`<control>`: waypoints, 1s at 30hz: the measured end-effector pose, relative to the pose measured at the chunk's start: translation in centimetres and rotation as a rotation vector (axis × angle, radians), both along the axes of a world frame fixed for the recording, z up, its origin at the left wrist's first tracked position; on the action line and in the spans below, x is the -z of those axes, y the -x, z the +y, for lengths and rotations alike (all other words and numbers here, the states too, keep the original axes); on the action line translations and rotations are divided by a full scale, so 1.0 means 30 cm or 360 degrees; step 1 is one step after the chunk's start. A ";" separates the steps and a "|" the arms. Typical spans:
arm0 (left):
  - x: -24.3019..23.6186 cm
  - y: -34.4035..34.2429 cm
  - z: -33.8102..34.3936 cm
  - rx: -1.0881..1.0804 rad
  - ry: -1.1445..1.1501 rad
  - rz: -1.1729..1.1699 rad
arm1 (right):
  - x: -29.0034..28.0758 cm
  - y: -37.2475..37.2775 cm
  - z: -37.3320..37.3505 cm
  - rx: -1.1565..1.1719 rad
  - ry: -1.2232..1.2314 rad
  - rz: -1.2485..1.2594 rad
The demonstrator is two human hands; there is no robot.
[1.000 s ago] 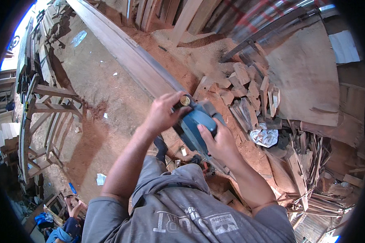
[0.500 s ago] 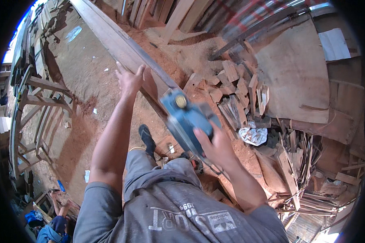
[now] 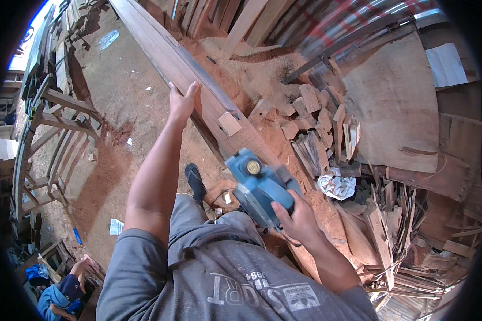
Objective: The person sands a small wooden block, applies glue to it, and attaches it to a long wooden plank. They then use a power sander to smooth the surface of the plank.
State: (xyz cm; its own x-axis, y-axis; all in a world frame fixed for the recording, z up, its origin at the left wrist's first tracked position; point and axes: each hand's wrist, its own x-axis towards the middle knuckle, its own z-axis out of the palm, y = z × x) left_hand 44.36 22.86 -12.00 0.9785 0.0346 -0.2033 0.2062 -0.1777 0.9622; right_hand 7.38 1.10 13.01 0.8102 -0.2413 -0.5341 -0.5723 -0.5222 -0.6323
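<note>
My right hand [image 3: 300, 218] is wrapped round the rear handle of a blue electric hand planer [image 3: 260, 187] with a yellowish knob at its front. The planer is at the near part of a long reddish-brown wooden plank [image 3: 190, 72], which runs away to the upper left. My left hand [image 3: 182, 102] grips the plank's left edge further up, thumb raised on its top side. Between the two hands, a small pale rectangle of wood [image 3: 230, 123] shows on the plank; whether it is loose or set in, I cannot tell. The planer's sole is hidden.
Cut wood blocks [image 3: 310, 125] and offcuts [image 3: 388, 224] are heaped to the right, beside a crumpled white bag [image 3: 336, 184]. Wooden frames [image 3: 53, 139] stand at left. Sawdust [image 3: 257, 67] covers the ground beyond the plank. Another person [image 3: 64, 294] is at the lower left.
The planer has come back toward me and slightly right in my right hand, uncovering the pale rectangle on the plank. My left hand stays at the plank's edge; the whole view has shifted slightly.
</note>
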 end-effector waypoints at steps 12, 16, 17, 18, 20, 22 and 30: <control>-0.088 0.020 -0.003 0.0007 0.0161 0.0080 | 0.027 0.037 -0.018 0.0000 -0.0061 -0.0131; -0.092 0.029 -0.019 -0.0005 0.0073 0.0074 | -0.025 0.218 -0.094 -0.0038 -0.0023 0.0039; -0.062 0.014 -0.013 -0.0017 0.0023 0.0046 | -0.017 0.208 -0.094 -0.0053 -0.0003 0.0057; -0.043 0.006 -0.010 -0.0021 -0.0028 0.0019 | -0.008 0.190 -0.089 -0.0059 0.0017 0.0076; -0.004 0.001 0.005 -0.0025 -0.0021 0.0018 | 0.006 0.140 -0.067 -0.0062 0.0027 0.0089; -0.001 -0.004 -0.002 -0.0011 -0.0019 0.0011 | 0.016 0.055 -0.037 -0.0043 0.0012 0.0072; -0.020 -0.004 -0.016 0.0020 0.0027 0.0121 | 0.007 -0.183 0.055 -0.0035 -0.0076 -0.0344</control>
